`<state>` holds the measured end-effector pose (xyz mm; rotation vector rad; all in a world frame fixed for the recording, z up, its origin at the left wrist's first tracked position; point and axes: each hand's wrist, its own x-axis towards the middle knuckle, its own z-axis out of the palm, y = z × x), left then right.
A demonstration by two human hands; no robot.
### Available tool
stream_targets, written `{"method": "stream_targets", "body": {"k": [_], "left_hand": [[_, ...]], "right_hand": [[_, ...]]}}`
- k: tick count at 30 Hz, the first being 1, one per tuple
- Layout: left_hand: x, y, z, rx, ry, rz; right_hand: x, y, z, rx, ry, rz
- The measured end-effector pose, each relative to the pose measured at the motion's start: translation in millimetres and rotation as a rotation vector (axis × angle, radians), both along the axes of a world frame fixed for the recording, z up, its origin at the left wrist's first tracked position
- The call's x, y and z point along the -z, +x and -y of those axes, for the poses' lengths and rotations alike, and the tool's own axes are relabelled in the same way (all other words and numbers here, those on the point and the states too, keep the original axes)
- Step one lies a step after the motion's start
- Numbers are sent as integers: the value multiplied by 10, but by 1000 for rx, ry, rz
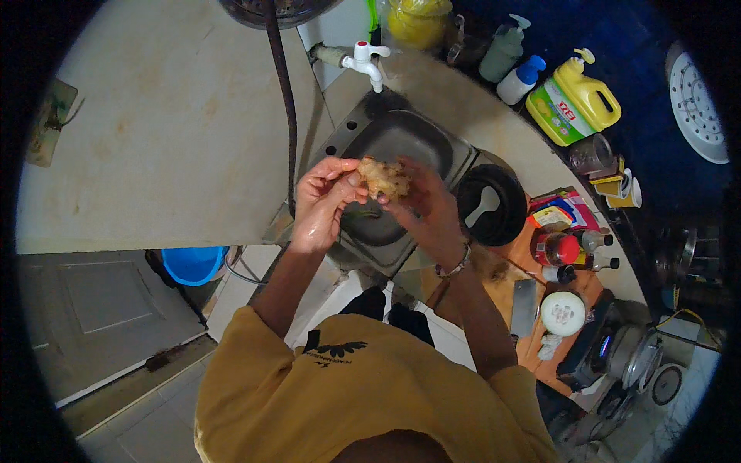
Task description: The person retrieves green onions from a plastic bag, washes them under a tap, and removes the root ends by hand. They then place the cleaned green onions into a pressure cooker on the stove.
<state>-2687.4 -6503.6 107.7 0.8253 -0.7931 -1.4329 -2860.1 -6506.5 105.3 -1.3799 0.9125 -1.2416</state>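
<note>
A lumpy, ragged, pale yellow-brown piece, possibly food [382, 176], is held above the stainless steel sink [428, 133]. My left hand [325, 199] pinches its left end between thumb and fingers, and the skin looks wet. On the other side, my right hand [428, 202] is blurred, with its thumb tip at the lower edge of the piece and its fingers around the right end. A white plastic tap [365, 61] with a red dot juts out beyond the far end of the sink. The two hands hide part of the basin.
Right of the sink stands a black round pan [512, 214] with a white utensil [485, 205] in it. A cleaver [524, 307] lies on the orange surface near several sauce bottles. A yellow detergent jug [573, 104] stands behind. A dark hose [283, 98] runs along the left counter [173, 127].
</note>
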Motion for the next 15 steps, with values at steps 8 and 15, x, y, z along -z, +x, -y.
{"method": "stream_targets", "body": {"k": [8, 15], "left_hand": [[-4, 69, -70, -152, -261, 256], [55, 77, -59, -179, -276, 313]], "right_hand": [[-141, 14, 79, -48, 183, -51], [-18, 62, 146, -60, 127, -54]]}}
